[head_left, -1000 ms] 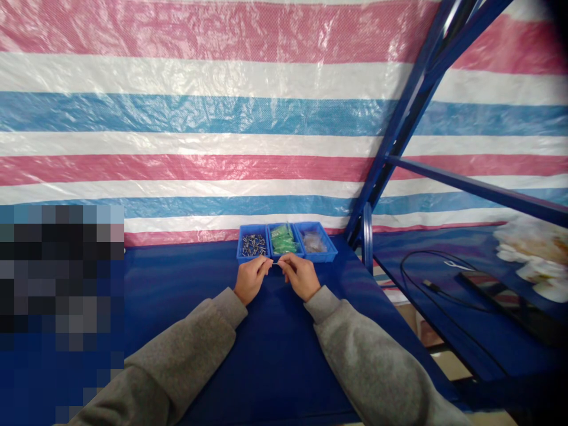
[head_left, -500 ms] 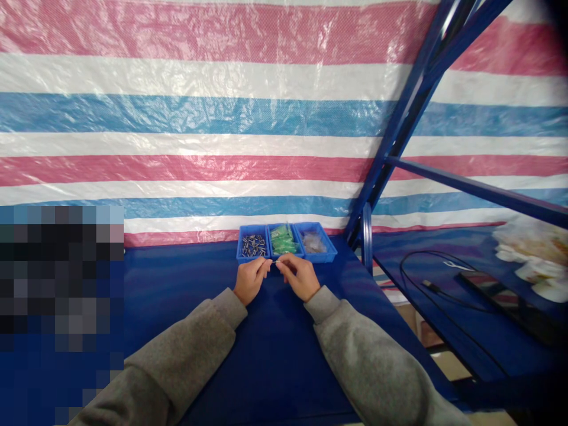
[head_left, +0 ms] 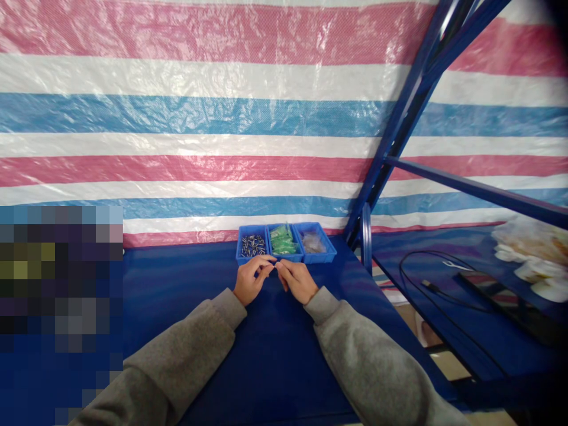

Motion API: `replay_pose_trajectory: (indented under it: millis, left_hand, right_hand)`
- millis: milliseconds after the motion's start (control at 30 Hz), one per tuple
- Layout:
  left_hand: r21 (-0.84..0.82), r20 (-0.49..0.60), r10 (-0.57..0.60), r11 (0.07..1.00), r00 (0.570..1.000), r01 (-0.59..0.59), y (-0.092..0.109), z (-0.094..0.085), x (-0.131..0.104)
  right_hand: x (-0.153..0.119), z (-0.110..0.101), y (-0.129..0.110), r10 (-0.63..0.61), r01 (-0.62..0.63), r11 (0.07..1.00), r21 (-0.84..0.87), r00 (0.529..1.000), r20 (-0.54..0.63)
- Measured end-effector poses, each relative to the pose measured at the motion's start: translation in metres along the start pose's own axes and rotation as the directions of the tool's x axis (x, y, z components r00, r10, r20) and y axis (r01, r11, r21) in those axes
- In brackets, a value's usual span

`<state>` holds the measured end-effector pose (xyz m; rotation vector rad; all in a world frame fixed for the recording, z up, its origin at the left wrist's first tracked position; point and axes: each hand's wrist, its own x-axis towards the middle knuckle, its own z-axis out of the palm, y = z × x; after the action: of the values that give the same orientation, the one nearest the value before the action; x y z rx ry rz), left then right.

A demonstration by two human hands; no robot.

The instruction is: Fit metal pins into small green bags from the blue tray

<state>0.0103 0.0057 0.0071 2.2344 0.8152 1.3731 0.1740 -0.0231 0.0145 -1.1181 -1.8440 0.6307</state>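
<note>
Just in front of the small blue bins, my left hand [head_left: 251, 282] and my right hand [head_left: 298, 280] meet at the fingertips. The left thumb and stretched index finger close around a tiny piece, too small to name. My right thumb and index finger pinch at the same spot, its other fingers curled under. Behind my left hand, the left bin [head_left: 238, 251] holds many small dark and shiny metal pieces. Green packets [head_left: 284, 239] fill the middle bin, and clear plastic-looking pieces [head_left: 313, 242] lie in the right bin.
Under my forearms is a blue tabletop [head_left: 266, 367]. A slanted blue metal frame [head_left: 393, 142] rises at the right. Beyond it, a second table carries a black cable [head_left: 437, 290], a dark flat object and plastic bags [head_left: 528, 254]. A striped sheet [head_left: 199, 112] hangs behind.
My left index finger has stretched out towards the right hand, and the fingertips have come closer together. The thin piece seen between them earlier is now mostly covered. The bins have not moved.
</note>
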Motion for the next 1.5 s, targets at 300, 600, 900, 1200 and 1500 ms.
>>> replay_pose_trajectory:
  millis: [300, 600, 900, 1200, 1500]
  left_hand:
    - [0.068, 0.007, 0.005, 0.998, 1.000, -0.006, 0.000, 0.001, -0.001]
    - [0.210, 0.054, 0.082, 0.973, 0.995, -0.091, -0.008, 0.005, -0.002]
    - [0.251, 0.053, 0.226, 0.940, 0.973, -0.233, -0.013, 0.005, -0.003]
    - [0.231, 0.028, 0.195, 0.953, 0.980, -0.196, -0.010, 0.002, 0.000]
    - [0.190, 0.019, 0.153, 0.970, 0.988, -0.154, -0.011, 0.002, -0.001]
  right_hand:
    - [0.001, 0.000, 0.008, -0.004, -0.011, 0.996, -0.083, 0.982, -0.186]
    - [0.002, -0.002, 0.010, -0.026, -0.006, 0.992, -0.129, 0.968, -0.248]
    - [0.002, -0.003, 0.012, -0.033, -0.009, 0.988, -0.152, 0.962, -0.272]
    - [0.003, -0.002, 0.010, -0.068, 0.041, 0.989, -0.142, 0.980, -0.188]
    - [0.001, -0.001, 0.011, -0.101, 0.090, 0.992, -0.090, 0.986, -0.131]
